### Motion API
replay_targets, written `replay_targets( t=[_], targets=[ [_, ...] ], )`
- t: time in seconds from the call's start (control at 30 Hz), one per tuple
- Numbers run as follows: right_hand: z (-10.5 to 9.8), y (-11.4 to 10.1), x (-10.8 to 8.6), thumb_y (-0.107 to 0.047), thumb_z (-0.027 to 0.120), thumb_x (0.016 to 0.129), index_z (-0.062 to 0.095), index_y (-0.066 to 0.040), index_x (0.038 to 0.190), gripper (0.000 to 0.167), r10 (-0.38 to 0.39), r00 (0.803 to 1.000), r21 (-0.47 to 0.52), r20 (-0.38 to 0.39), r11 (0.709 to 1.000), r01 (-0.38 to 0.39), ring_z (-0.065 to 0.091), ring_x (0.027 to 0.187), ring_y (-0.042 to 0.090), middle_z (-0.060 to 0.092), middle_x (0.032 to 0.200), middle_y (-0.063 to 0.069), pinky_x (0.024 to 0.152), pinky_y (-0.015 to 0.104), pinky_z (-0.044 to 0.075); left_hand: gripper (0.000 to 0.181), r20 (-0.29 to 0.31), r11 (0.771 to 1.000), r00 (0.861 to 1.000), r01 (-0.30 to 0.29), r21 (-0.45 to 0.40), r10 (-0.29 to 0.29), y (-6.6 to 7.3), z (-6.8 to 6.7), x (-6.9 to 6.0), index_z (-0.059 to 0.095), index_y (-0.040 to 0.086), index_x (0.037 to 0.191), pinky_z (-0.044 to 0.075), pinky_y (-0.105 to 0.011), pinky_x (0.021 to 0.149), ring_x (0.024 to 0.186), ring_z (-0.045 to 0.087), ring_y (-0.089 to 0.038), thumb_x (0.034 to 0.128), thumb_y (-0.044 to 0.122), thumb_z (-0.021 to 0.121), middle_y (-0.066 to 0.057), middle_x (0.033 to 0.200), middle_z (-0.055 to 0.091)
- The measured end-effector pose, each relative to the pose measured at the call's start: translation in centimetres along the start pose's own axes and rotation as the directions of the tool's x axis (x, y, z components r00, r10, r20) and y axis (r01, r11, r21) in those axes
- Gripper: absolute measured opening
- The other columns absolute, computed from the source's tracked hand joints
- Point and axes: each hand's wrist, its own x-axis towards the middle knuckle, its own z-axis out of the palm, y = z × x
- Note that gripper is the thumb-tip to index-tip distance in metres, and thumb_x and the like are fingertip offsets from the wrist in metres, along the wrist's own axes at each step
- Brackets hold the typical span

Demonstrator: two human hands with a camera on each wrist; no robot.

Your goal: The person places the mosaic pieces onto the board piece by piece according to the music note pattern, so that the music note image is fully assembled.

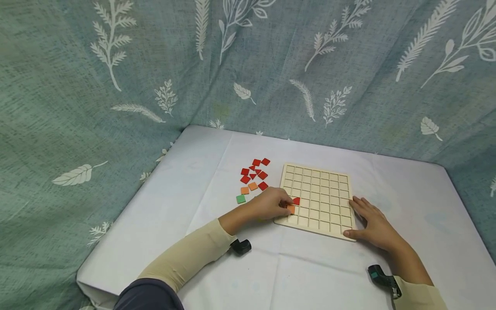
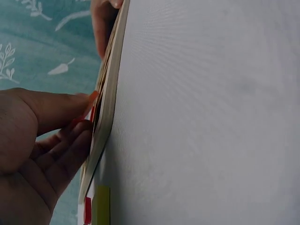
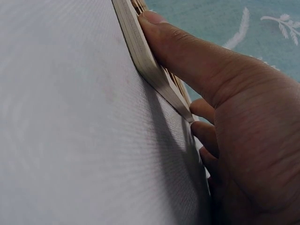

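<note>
A pale wooden grid board (image 1: 314, 200) lies on the white-covered table. My left hand (image 1: 271, 203) reaches over its left side and pinches an orange tile (image 1: 291, 209) between thumb and fingers. In the left wrist view the orange tile (image 2: 92, 101) stands tilted against the board's surface. Just beyond it, a red piece with a curved edge (image 1: 296, 201) lies on the grid. My right hand (image 1: 373, 224) rests at the board's near right corner, its thumb on top and its fingers spread along the right edge. The right wrist view shows that thumb (image 3: 176, 44) pressing the rim.
Left of the board lie several red squares and triangles (image 1: 252, 171), orange squares (image 1: 245, 190) and a green square (image 1: 241, 199). A yellow-green piece (image 2: 101, 205) shows beside the board in the left wrist view. Patterned fabric (image 1: 248, 86) hangs behind the table.
</note>
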Motion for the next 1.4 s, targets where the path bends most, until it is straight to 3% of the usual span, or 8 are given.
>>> replay_targets(
  t=[0.17, 0.33, 0.5, 0.7, 0.8, 1.1, 1.4],
  targets=[
    [-0.1, -0.1, 0.0, -0.057, 0.079, 0.070, 0.025, 0.001, 0.152, 0.114, 0.005, 1.000, -0.002, 0.000, 1.000, -0.005, 0.004, 0.145, 0.041, 0.016, 0.158, 0.022, 0.110, 0.060, 0.000, 0.018, 0.033, 0.993, 0.999, -0.032, 0.112, 0.029, 0.2, 0.4, 0.5, 0.076, 0.014, 0.103, 0.043, -0.017, 0.070, 0.078, 0.053, -0.002, 0.0858, 0.021, 0.074, 0.011, 0.087, 0.060],
    [0.0, -0.1, 0.1, -0.059, 0.078, 0.070, 0.025, 0.001, 0.152, 0.115, 0.016, 1.000, -0.011, 0.005, 1.000, -0.016, 0.004, 0.145, 0.041, 0.016, 0.158, 0.022, 0.109, 0.062, 0.001, 0.019, 0.039, 0.988, 0.999, -0.024, 0.153, 0.018, 0.0, 0.6, 0.8, 0.076, 0.015, 0.104, 0.042, -0.017, 0.068, 0.077, 0.051, -0.002, 0.0867, 0.024, 0.073, 0.012, 0.087, 0.059],
    [0.0, 0.1, 0.1, -0.059, 0.078, 0.070, 0.025, 0.001, 0.152, 0.115, 0.014, 1.000, -0.015, 0.003, 1.000, -0.014, 0.004, 0.145, 0.041, 0.016, 0.158, 0.022, 0.109, 0.062, 0.001, 0.025, 0.022, 0.993, 1.000, -0.022, 0.119, 0.020, -0.7, 0.9, 1.0, 0.076, 0.014, 0.109, 0.043, -0.017, 0.070, 0.079, 0.052, -0.002, 0.0875, 0.028, 0.074, 0.013, 0.092, 0.060],
    [0.1, 0.3, 0.1, -0.059, 0.078, 0.070, 0.024, -0.001, 0.153, 0.114, 0.011, 1.000, -0.013, 0.003, 1.000, -0.011, 0.004, 0.145, 0.040, 0.015, 0.158, 0.021, 0.109, 0.061, 0.001, 0.026, -0.007, 0.999, 1.000, 0.027, -0.039, -0.028, -0.9, 0.9, 0.8, 0.076, 0.012, 0.106, 0.046, -0.019, 0.073, 0.084, 0.055, -0.002, 0.0851, 0.027, 0.077, 0.012, 0.093, 0.062],
    [0.1, 0.3, 0.1, -0.060, 0.078, 0.070, 0.024, -0.002, 0.153, 0.115, 0.021, 1.000, -0.007, 0.005, 1.000, -0.021, 0.003, 0.145, 0.040, 0.015, 0.158, 0.021, 0.110, 0.061, 0.001, 0.025, -0.019, 0.997, 0.999, 0.041, -0.067, -0.042, -1.0, 1.0, 0.9, 0.076, 0.013, 0.104, 0.046, -0.019, 0.073, 0.084, 0.056, -0.002, 0.0836, 0.028, 0.078, 0.012, 0.092, 0.062],
    [0.2, 0.2, 0.1, -0.061, 0.078, 0.070, 0.024, -0.003, 0.153, 0.115, 0.024, 1.000, -0.010, 0.003, 1.000, -0.024, 0.004, 0.145, 0.039, 0.016, 0.158, 0.020, 0.109, 0.061, 0.002, 0.023, -0.028, 1.000, 1.000, 0.010, 0.019, -0.009, -1.4, 1.4, 1.3, 0.077, 0.016, 0.100, 0.044, -0.019, 0.069, 0.081, 0.053, -0.001, 0.0840, 0.032, 0.078, 0.014, 0.089, 0.060],
    [0.2, 0.2, 0.1, -0.059, 0.078, 0.070, 0.024, -0.003, 0.153, 0.114, 0.014, 1.000, -0.010, -0.005, 1.000, -0.014, 0.004, 0.145, 0.039, 0.016, 0.158, 0.020, 0.110, 0.060, 0.002, 0.023, -0.058, 1.000, 0.998, 0.022, 0.023, -0.020, -1.3, 1.4, 1.3, 0.078, 0.018, 0.098, 0.044, -0.018, 0.072, 0.083, 0.053, 0.000, 0.0814, 0.033, 0.080, 0.014, 0.089, 0.060]
  ],
)
